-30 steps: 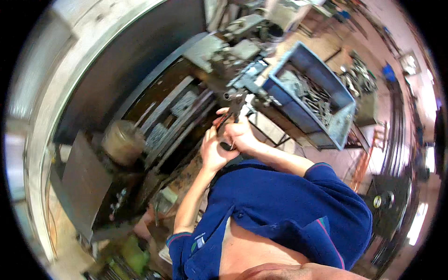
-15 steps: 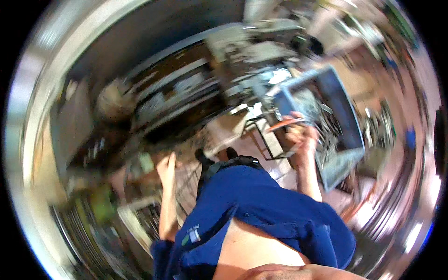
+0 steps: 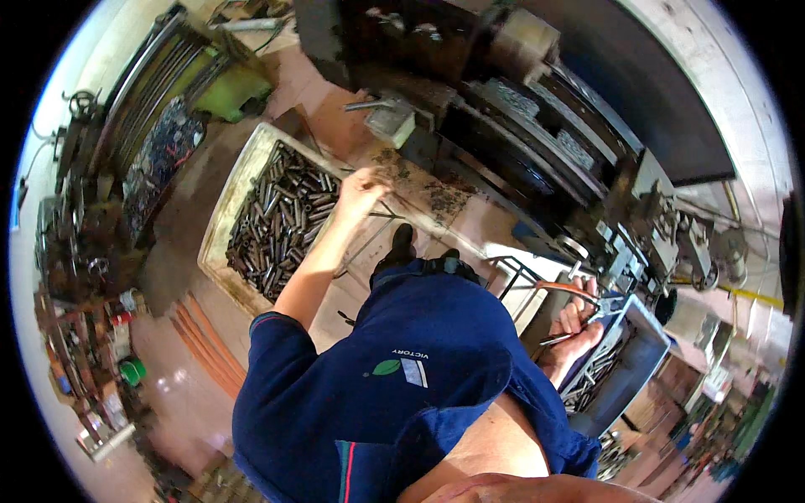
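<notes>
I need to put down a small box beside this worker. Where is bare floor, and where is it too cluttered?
Bare floor shows left of the cream crate, toward the green cabinet, and below it beside the stacked boards. Crowded: the crate of metal tubes under the left hand, the blue bin by the right hand, and the lathe.

A large dark lathe (image 3: 537, 126) runs along the far side, beyond both hands. A green machine (image 3: 218, 80) stands farther left of the left hand, with a heap of metal scrap (image 3: 172, 138) beside it. Cluttered shelves (image 3: 84, 335) line the far left edge, above a shiny pinkish floor (image 3: 180, 394).
</notes>
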`<action>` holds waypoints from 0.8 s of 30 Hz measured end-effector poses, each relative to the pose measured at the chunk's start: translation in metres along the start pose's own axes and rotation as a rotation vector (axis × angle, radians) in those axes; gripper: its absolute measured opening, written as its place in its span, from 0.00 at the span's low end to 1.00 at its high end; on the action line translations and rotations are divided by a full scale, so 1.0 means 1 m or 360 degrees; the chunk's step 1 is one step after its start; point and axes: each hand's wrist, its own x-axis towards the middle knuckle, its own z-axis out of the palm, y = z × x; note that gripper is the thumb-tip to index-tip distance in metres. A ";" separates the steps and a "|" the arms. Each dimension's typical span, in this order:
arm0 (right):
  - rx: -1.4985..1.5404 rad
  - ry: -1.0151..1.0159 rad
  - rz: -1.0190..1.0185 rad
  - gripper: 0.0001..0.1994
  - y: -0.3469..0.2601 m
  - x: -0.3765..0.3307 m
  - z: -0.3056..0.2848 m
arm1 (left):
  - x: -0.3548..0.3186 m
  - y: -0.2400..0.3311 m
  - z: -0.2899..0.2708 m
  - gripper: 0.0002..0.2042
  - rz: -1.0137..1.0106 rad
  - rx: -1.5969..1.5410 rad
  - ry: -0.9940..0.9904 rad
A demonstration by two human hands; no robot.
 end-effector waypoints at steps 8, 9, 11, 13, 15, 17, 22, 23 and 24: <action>0.0013 -0.0113 0.0492 0.36 0.076 0.036 0.044 | 0.020 -0.049 -0.216 0.15 -0.0434 0.0679 0.0627; -0.0126 -0.0046 0.0521 0.37 0.081 0.038 0.050 | 0.025 -0.050 -0.223 0.18 -0.0549 0.0936 0.0546; -0.0216 0.0035 0.0556 0.36 0.093 0.039 0.068 | 0.039 -0.054 -0.225 0.21 -0.0690 0.1498 0.0620; -0.0254 -0.0046 0.0561 0.34 0.101 0.038 0.076 | 0.058 -0.058 -0.212 0.24 -0.0783 0.1804 0.0716; -0.0341 0.0021 0.0579 0.34 0.107 0.039 0.084 | 0.070 -0.068 -0.211 0.22 -0.0818 0.1966 0.0675; -0.0369 0.0026 0.0609 0.35 0.111 0.039 0.086 | 0.077 -0.077 -0.211 0.19 -0.0860 0.2083 0.0639; -0.0415 0.0018 0.0607 0.34 0.112 0.036 0.086 | 0.074 -0.077 -0.212 0.14 -0.0829 0.1890 0.0829; -0.0412 0.0003 0.0624 0.33 0.112 0.035 0.084 | 0.069 -0.085 -0.222 0.14 -0.0762 0.1820 0.0865; -0.0419 -0.0031 0.0640 0.33 0.112 0.037 0.081 | 0.060 -0.092 -0.236 0.15 -0.0703 0.1744 0.0913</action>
